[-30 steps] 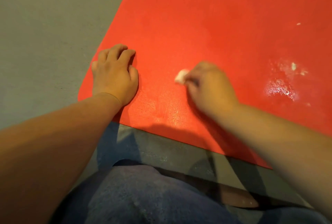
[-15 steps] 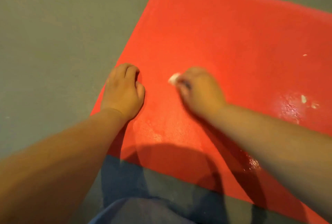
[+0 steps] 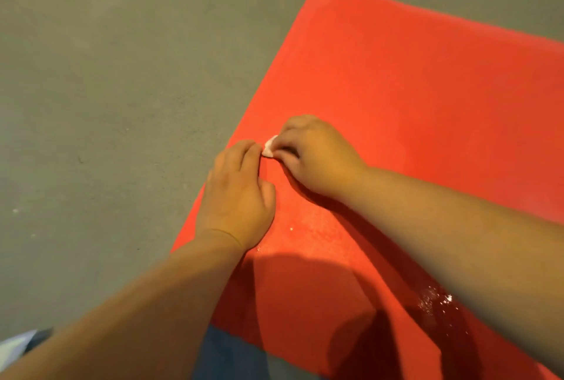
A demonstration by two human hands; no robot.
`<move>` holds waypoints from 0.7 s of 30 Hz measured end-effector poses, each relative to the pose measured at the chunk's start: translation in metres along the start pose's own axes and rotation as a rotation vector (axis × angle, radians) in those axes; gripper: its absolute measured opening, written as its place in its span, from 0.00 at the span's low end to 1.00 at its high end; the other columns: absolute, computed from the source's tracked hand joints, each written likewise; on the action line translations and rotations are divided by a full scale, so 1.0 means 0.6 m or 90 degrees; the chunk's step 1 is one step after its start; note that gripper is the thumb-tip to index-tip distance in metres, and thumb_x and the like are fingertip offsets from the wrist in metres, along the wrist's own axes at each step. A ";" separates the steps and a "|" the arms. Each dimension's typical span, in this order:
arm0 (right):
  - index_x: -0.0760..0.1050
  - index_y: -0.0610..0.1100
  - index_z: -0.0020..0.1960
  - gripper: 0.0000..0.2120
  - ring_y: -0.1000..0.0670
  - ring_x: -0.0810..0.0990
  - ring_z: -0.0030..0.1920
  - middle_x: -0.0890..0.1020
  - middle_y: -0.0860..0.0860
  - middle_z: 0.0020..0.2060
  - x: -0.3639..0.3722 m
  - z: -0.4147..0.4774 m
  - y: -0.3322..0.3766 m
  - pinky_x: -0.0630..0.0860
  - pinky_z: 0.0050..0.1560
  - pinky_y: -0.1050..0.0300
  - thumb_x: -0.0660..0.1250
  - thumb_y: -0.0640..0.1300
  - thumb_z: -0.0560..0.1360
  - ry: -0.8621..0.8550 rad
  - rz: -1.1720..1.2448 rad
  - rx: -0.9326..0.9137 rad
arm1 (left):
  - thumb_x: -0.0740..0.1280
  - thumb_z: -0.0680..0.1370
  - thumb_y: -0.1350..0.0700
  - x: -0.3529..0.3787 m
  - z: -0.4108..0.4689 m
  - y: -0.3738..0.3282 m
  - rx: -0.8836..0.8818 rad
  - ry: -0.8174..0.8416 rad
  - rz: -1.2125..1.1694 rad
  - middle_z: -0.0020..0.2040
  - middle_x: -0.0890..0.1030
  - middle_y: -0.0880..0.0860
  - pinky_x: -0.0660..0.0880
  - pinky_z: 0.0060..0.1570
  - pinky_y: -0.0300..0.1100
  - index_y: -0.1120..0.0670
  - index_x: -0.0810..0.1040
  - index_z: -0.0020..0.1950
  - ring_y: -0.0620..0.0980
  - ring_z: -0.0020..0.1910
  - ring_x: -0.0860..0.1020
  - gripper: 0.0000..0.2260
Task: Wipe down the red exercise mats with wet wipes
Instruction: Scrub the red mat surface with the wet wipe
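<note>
A red exercise mat point(image 3: 412, 99) lies on the grey floor, its far left corner in view. My right hand point(image 3: 314, 157) pinches a small balled white wet wipe point(image 3: 269, 146) and holds it down on the mat near the left edge. My left hand point(image 3: 239, 193) rests on the mat just left of it, fingers curled under, fingertips touching or almost touching the wipe. Most of the wipe is hidden under my right fingers.
Grey concrete floor point(image 3: 106, 89) surrounds the mat on the left and far sides. A wet glossy patch with white specks point(image 3: 436, 303) shows on the mat near my right forearm. My blue-clad knee point(image 3: 229, 355) is at the mat's near edge.
My right hand has slid the wipe leftward toward the mat's left edge until it meets my left hand. The view has shifted so the mat's far corner now shows.
</note>
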State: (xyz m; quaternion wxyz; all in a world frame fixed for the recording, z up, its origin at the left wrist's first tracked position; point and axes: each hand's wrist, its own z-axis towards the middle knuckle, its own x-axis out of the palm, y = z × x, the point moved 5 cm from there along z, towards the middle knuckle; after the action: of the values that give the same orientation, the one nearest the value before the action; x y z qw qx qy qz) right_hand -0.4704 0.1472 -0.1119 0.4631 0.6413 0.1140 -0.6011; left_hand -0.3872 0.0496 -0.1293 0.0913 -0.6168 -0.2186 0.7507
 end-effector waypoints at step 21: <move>0.82 0.46 0.55 0.10 0.48 0.79 0.57 0.83 0.45 0.55 -0.055 0.155 -0.160 0.68 0.52 0.59 0.66 0.44 0.76 -0.051 -0.097 0.228 | 0.64 0.75 0.54 0.009 0.099 0.022 -0.056 -0.057 0.069 0.53 0.76 0.57 0.67 0.51 0.51 0.56 0.78 0.51 0.59 0.52 0.72 0.09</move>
State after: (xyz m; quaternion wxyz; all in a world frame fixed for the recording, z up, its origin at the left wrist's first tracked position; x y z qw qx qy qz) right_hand -0.6080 0.1450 -0.1126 0.2991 0.6787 0.0352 -0.6699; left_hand -0.4440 0.0274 -0.1311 0.0137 -0.5971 -0.2213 0.7709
